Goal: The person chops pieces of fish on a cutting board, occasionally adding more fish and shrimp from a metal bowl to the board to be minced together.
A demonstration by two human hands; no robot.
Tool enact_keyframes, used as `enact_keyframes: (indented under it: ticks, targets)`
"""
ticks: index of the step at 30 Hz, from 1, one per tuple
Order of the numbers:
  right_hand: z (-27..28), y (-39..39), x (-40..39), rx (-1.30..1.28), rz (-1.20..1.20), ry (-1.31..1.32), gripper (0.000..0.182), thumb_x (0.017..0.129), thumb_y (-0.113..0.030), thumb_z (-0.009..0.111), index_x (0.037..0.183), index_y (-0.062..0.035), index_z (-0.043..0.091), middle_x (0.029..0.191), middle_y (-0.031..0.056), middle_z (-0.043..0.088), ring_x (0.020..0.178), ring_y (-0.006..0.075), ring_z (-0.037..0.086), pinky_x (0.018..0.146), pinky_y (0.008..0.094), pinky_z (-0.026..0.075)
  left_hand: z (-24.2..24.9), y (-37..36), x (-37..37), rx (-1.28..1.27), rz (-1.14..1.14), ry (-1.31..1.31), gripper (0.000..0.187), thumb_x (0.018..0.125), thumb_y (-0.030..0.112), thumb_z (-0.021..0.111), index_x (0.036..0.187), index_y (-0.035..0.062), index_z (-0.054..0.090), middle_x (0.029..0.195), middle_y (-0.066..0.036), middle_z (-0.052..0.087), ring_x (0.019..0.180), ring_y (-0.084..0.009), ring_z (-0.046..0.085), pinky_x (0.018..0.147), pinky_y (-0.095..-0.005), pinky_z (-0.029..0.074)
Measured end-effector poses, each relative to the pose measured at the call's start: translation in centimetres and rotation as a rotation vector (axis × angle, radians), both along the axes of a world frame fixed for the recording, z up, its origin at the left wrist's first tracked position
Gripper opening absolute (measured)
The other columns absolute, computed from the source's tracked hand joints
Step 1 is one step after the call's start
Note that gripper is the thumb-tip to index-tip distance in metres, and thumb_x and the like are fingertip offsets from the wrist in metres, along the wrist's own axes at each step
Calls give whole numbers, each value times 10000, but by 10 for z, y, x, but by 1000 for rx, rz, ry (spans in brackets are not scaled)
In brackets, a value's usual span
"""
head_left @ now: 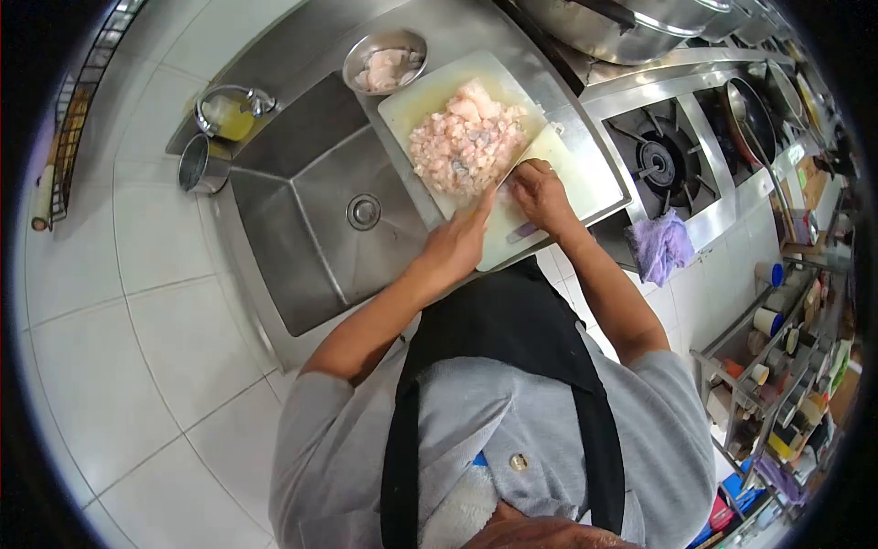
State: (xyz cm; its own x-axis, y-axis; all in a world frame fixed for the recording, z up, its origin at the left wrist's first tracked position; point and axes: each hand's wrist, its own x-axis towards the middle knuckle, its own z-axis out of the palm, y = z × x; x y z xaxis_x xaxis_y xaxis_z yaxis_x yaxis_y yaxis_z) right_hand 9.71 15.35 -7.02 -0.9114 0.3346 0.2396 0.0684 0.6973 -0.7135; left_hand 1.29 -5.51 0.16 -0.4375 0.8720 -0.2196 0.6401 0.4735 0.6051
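Head view: a cleaver [538, 151] is gripped by the closed right hand [541, 194]; the left hand [460, 240], fingers loosely extended, is pressed at the cutting board [430, 91] edge beside the chopped meat [465, 142], with the sink [315, 206] open alongside.

Steel sink [311, 229] left of the work area, drain in the middle. Metal bowl [385, 60] of pale pieces behind it. Gas burner [656, 165] to the right, purple cloth [662, 245] hanging off the counter edge. Big wok [631, 27] at top.
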Motion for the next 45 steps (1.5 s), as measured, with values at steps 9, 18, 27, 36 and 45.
enact_keyframes:
  ticks: [9,18,27,36,45]
  targets:
    - [19,1,10,-252,-28,4,203,841,-113,710,1019,-32,656,1025,178,636,1009,400,597,879,465,497,39,0,-5,-134,25,-56,638,1004,163,504,1582,145,235,1364,-297,543,1149,-469,596,949,-510,482]
    - [27,4,15,-91,6,41,242,837,-93,707,1070,-45,660,1037,177,638,1041,385,598,900,447,497,-6,41,-27,110,-11,-71,645,997,141,512,1577,101,234,1201,-373,583,1105,-504,596,927,-522,483]
    - [15,10,15,-145,70,-76,307,815,-104,745,1096,-25,651,1079,164,646,1060,386,591,923,437,495,-45,43,-8,313,3,2,622,998,149,495,1563,71,244,1223,-365,570,1092,-515,592,903,-543,492]
    - [24,10,24,-164,48,-86,297,814,-79,737,1093,-30,647,1073,165,627,1050,372,604,891,421,512,25,-4,21,-196,-31,-6,610,1002,140,502,1563,98,265,1302,-302,571,1099,-476,605,922,-521,483]
    - [22,10,27,-157,-7,-100,277,828,-63,716,1093,-28,642,1042,164,623,1016,377,614,865,424,514,18,18,3,32,-30,24,640,1003,146,503,1576,87,223,1322,-278,566,1128,-470,588,931,-514,487]
